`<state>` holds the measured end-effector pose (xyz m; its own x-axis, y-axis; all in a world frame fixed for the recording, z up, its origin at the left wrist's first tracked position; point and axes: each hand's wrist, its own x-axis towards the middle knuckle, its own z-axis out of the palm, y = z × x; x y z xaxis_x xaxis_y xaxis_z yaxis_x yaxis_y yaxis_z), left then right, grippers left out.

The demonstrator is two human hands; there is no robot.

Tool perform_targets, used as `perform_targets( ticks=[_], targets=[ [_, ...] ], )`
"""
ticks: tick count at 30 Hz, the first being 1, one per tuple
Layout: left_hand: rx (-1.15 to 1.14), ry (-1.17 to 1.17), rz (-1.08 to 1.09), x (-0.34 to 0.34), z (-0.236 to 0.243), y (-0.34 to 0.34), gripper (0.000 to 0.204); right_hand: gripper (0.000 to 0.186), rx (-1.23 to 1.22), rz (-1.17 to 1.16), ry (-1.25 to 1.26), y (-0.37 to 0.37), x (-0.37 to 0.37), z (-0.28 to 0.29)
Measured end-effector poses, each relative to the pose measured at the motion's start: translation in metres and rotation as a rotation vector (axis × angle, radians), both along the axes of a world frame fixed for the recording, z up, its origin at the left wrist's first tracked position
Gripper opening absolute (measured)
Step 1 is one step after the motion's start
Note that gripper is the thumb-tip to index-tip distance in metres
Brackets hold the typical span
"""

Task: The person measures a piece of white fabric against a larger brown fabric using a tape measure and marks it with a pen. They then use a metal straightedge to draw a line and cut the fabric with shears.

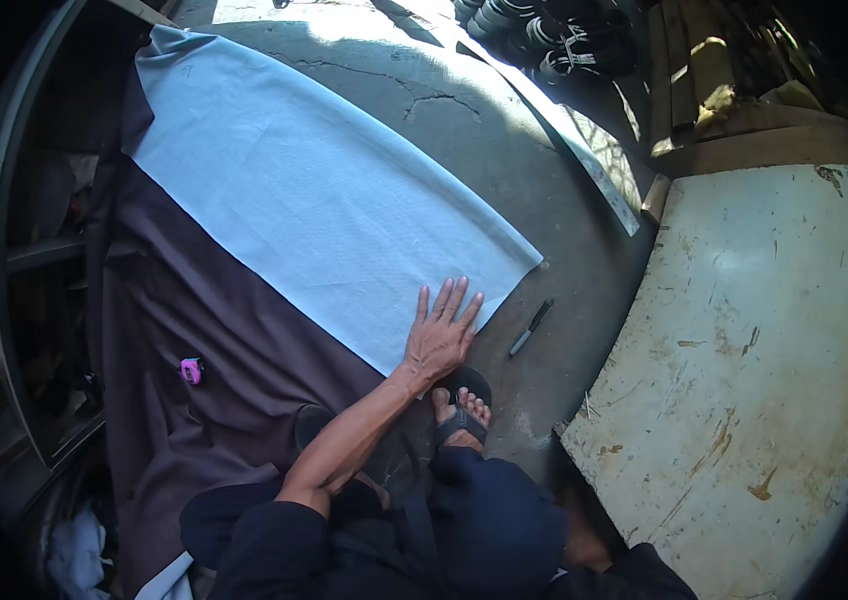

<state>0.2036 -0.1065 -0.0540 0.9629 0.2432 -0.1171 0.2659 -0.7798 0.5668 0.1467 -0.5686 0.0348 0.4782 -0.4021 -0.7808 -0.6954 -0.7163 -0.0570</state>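
Note:
My left hand [440, 338] lies flat with fingers spread on the near right end of a light grey-blue cloth strip [314, 180]. The strip runs diagonally over the concrete floor; its far left corner is bunched up. Along its left side spreads a dark maroon sheet [224, 320] in loose folds. On this sheet sits a small pink tape measure [191, 371]. A black and grey marker pen [531, 328] rests on the floor, right of my left hand and apart from it. My right hand is out of view; only part of that arm shows at the bottom.
My sandalled foot [463, 418] stands just below the cloth's near end. To the right is a worn, stained pale board [734, 350]. A long flat strip [584, 165] lies at the upper right, near several dark shoes [564, 55]. A framed shelf [44, 255] borders the left.

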Motion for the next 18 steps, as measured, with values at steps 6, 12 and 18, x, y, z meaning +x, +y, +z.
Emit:
perform_targets(
  ticks=[6,12,18],
  targets=[
    [0.008,-0.023,-0.051,-0.032,0.024,-0.048,0.053,0.028,0.195,-0.035,-0.010,0.024,-0.002,-0.022],
    [-0.148,-0.101,-0.082,-0.065,0.021,-0.028,0.045,0.026,0.350,-0.031,-0.002,0.043,-0.009,-0.035],
    [0.115,-0.073,0.436,-0.092,0.037,0.013,0.033,0.025,0.466,0.002,0.016,0.036,-0.019,-0.043]
  ],
)
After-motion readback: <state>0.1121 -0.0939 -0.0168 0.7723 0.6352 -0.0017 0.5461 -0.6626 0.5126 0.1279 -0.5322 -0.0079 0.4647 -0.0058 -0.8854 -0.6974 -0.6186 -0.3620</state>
